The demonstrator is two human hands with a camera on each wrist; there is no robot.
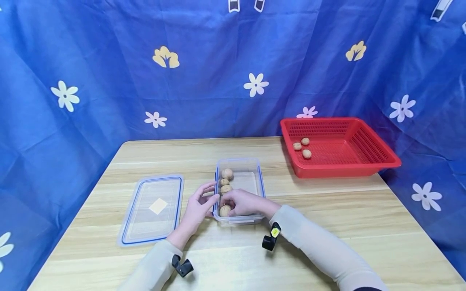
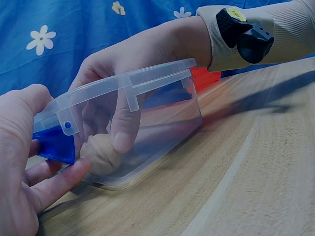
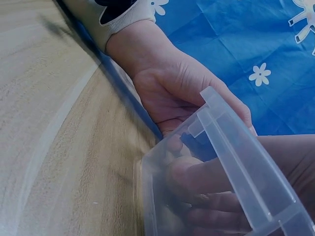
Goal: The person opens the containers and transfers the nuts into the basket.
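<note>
A clear plastic food container with blue trim stands uncovered on the table, walnuts lined along its left side. My left hand grips that side, thumb at the rim and fingers against the outer wall by the blue latch. Reaching over the right wall, my right hand is inside the container. Its thumb and fingers hold a walnut low in the near left corner. In the right wrist view, the right fingers show through the clear wall, covering most of that walnut.
The container's clear lid, with a blue seal and a pale square label, lies flat to the left. A red plastic basket at the back right holds three walnuts. Behind the wooden table hangs a blue patterned cloth.
</note>
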